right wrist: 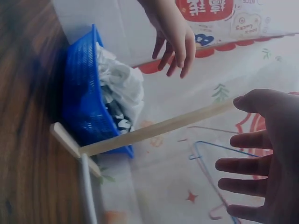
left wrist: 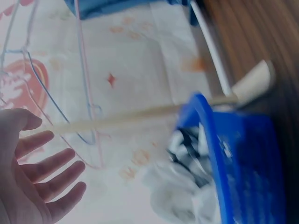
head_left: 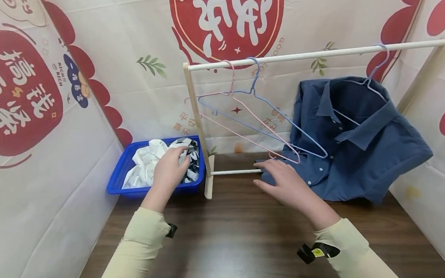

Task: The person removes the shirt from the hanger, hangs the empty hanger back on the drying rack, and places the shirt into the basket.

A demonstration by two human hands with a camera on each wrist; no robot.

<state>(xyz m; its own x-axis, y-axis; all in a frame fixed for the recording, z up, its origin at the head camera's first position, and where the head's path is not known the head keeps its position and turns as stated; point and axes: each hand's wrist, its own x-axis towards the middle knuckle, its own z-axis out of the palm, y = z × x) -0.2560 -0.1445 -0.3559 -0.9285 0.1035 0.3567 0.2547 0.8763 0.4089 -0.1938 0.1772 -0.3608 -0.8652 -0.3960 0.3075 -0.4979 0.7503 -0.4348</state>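
My left hand point(head_left: 171, 166) hovers over the blue basket point(head_left: 113, 181), its fingers loosely bent and holding nothing. Inside the basket lie a crumpled white cloth point(head_left: 141, 166) and a black-and-white patterned cloth point(head_left: 193, 160). In the left wrist view the fingers point(left wrist: 56, 163) are spread, well apart from the cloths. My right hand point(head_left: 287, 182) is in the air before the rack, below a pink hanger point(head_left: 260, 119) and a blue hanger point(head_left: 283, 115), fingers parted and nothing in them. Beyond it, a dark blue shirt point(head_left: 359, 159) hangs on a light purple hanger point(head_left: 378, 65).
A white rail point(head_left: 317, 55) carries the hangers, on a wooden post point(head_left: 195, 115) with a foot point(head_left: 209, 187) beside the basket. A lower white bar point(head_left: 236, 172) runs near the brown table point(head_left: 215, 251). Printed cloth walls point(head_left: 122, 34) enclose the back and sides.
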